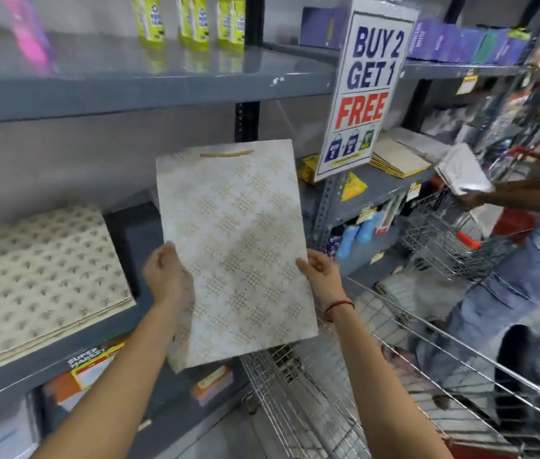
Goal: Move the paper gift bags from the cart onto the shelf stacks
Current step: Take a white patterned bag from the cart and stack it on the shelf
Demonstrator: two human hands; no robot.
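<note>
Head view: flat white paper gift bag, gold knot print, long axis upright, cord handle topmost; left hand and right hand grip its side edges.

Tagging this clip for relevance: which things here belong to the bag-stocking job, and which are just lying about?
In the job: gift bag, left hand, right hand, shelf stack, wire cart.
Lying about: promo sign, yellow-green packets, purple boxes.

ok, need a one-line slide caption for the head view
Restocking: left hand and right hand grip a gold-patterned gift bag before the shelf, beside a stack of patterned bags, above the cart.
</note>
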